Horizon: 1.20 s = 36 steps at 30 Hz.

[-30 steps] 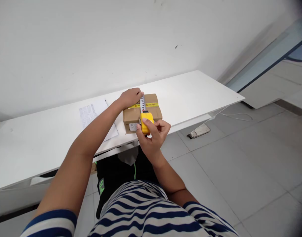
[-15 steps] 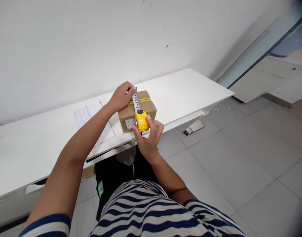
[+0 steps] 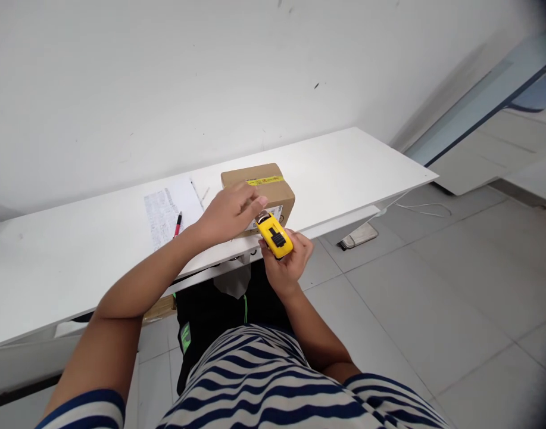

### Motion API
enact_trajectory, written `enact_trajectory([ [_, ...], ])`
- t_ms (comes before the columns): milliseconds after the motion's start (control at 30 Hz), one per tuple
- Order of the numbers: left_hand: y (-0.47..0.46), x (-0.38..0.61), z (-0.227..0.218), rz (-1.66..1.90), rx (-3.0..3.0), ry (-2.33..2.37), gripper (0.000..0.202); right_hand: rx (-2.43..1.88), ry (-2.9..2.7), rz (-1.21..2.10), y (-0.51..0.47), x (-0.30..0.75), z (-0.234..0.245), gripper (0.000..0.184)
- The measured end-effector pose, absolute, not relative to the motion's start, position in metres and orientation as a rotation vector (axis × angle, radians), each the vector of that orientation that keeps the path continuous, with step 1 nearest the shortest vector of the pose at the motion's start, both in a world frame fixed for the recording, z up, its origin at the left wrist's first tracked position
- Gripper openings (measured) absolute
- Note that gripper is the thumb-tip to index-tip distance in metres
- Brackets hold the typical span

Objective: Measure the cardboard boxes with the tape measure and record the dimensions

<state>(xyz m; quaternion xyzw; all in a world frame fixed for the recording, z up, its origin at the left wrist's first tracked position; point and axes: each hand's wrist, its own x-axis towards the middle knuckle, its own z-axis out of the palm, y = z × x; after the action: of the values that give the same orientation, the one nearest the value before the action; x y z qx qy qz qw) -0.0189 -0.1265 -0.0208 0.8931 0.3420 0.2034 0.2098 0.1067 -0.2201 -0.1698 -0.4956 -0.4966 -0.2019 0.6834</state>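
Across the top of the frame, a white wall (image 3: 165,89) with a small dark mark (image 3: 316,86) right of centre, and below, from the left edge to well right of centre, a long white table (image 3: 344,161). Left of centre on it, paper (image 3: 161,208) partly covered in small grey lines, with a red and black pen (image 3: 178,224) on top. At lower right, pale grey floor tiles (image 3: 402,286), further up a thin white cable (image 3: 427,206) and a flat pale object (image 3: 361,236) with a dark end, and at upper right a slanting bluish panel (image 3: 473,113)

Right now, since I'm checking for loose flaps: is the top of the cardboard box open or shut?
Shut: the visible top of the cardboard box lies flat, with yellow tape running across it.
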Motion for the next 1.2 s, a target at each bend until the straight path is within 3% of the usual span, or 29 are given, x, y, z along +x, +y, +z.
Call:
enact_trajectory([
  [67,-0.113,-0.022,-0.031,0.506,2.645,0.994,0.056,-1.098,-1.103,-0.368,-0.222,0.107,-0.175,0.057],
  [200,-0.096,-0.043,-0.053,0.334,2.596,1.150,0.096,-1.088,-0.973,-0.116,-0.221,0.114,-0.188,0.056],
  [267,-0.093,-0.061,-0.064,0.377,2.530,1.190,0.106,-1.089,-0.837,-0.016,-0.220,0.120,-0.190,0.059],
  [533,-0.128,-0.107,-0.139,1.011,2.188,1.374,0.106,-1.070,-0.538,0.230,-0.213,0.159,-0.155,0.064],
  [667,-0.146,-0.096,-0.161,1.110,2.060,1.414,0.105,-1.049,-0.464,0.328,-0.205,0.168,-0.145,0.067],
  [933,-0.143,-0.074,-0.172,0.953,2.059,1.327,0.107,-1.107,-0.610,0.241,-0.191,0.172,-0.149,0.069],
  [1133,-0.150,-0.046,-0.164,0.619,2.134,1.409,0.079,-1.131,-0.861,0.030,-0.184,0.175,-0.135,0.062],
  [1200,-0.153,-0.042,-0.157,0.559,2.142,1.470,0.084,-1.113,-0.931,-0.008,-0.183,0.178,-0.128,0.063],
])
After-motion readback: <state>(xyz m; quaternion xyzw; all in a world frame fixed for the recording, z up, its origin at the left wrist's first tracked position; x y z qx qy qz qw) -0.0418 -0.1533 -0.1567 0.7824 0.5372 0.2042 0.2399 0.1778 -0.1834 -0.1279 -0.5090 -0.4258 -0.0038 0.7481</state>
